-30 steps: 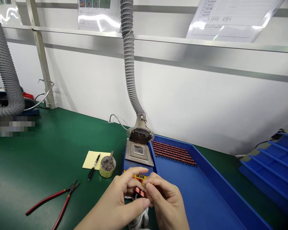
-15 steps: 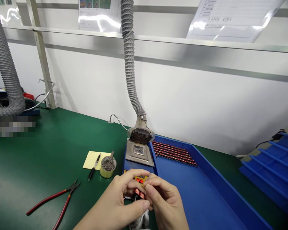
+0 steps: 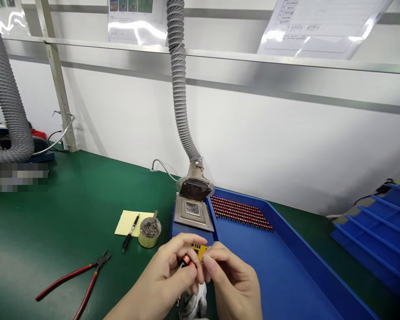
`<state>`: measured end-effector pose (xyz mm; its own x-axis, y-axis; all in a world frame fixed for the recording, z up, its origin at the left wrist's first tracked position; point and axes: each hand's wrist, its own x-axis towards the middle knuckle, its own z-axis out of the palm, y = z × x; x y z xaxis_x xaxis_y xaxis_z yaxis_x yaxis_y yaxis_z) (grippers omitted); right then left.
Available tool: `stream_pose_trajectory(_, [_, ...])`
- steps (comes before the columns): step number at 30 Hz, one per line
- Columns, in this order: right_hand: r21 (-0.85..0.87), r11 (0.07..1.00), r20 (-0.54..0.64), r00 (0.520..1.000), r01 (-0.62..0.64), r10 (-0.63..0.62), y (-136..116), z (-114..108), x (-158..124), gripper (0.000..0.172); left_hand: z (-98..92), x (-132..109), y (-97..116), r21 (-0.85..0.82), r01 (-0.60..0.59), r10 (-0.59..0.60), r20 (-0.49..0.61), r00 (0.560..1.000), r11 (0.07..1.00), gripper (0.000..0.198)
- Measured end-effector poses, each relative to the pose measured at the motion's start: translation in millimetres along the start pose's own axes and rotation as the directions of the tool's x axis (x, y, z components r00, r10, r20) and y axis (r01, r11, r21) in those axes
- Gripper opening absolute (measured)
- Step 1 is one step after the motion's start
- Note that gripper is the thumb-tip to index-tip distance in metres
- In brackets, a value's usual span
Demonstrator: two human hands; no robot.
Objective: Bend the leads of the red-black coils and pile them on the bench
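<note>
My left hand (image 3: pixel 163 282) and my right hand (image 3: pixel 231 284) meet low in the middle of the view, just in front of the blue solder pot (image 3: pixel 191 218). Left thumb and fingers pinch a small red coil part (image 3: pixel 186 260). The right fingertips are pinched together right beside the part, touching it or its lead. A white cloth or bag (image 3: pixel 195 304) shows below the hands. Behind them, rows of the same red parts (image 3: pixel 242 213) lie at the far end of a blue tray (image 3: pixel 286 266).
Red-handled pliers (image 3: pixel 73 280) lie on the green mat at left. A small tin of scraps (image 3: pixel 149 232), a pen (image 3: pixel 130 233) and a yellow note (image 3: pixel 128 221) sit left of the pot. A grey fume hose (image 3: pixel 180 89) hangs over the pot. Stacked blue trays (image 3: pixel 383 226) stand at right.
The left hand turned the red part upward and lifted it slightly; its thumb has closed over it. The right fingers stayed pinched beside it.
</note>
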<state>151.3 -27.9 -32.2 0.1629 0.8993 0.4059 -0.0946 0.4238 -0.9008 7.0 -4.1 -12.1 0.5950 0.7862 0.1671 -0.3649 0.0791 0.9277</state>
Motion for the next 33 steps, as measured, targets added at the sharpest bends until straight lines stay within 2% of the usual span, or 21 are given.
stream_pose_trajectory(3, [-0.111,0.991,-0.018,0.997,0.079,-0.081,1.0,-2.1,-1.1,0.014,0.1,-0.4,3.0,0.128,0.002,0.003,-0.042,0.999,0.992,0.037])
stream_pose_trajectory(6, [-0.132,0.987,-0.031,0.995,0.088,-0.092,0.7,-2.7,-1.8,0.012,0.3,-1.5,5.1,0.268,-0.024,0.048,-0.084,0.995,0.963,0.022])
stream_pose_trajectory(11, [-0.120,0.989,-0.024,0.996,0.082,-0.086,0.3,-2.9,-2.2,0.008,-0.5,-2.4,7.5,0.368,0.009,0.028,-0.096,0.995,0.930,0.019])
stream_pose_trajectory(18, [-0.061,0.996,-0.009,0.998,0.059,-0.060,1.3,-3.0,0.2,0.010,2.4,-1.5,12.8,0.384,-0.002,0.050,-0.114,0.992,0.924,0.020])
stream_pose_trajectory(26, [0.013,0.994,0.018,0.994,0.105,-0.105,9.8,-3.6,-0.3,0.010,0.8,0.3,2.3,0.304,-0.030,0.076,-0.142,0.987,0.952,0.024])
stream_pose_trajectory(29, [-0.057,0.988,0.068,0.987,0.146,-0.142,6.4,-2.2,0.6,0.012,-0.6,0.6,-0.6,0.255,-0.039,0.081,-0.157,0.984,0.966,0.024])
stream_pose_trajectory(33, [-0.223,0.919,0.199,0.938,0.325,-0.283,-2.6,-2.5,1.7,0.011,-1.1,-0.5,1.2,0.324,-0.075,0.137,-0.172,0.976,0.943,0.021])
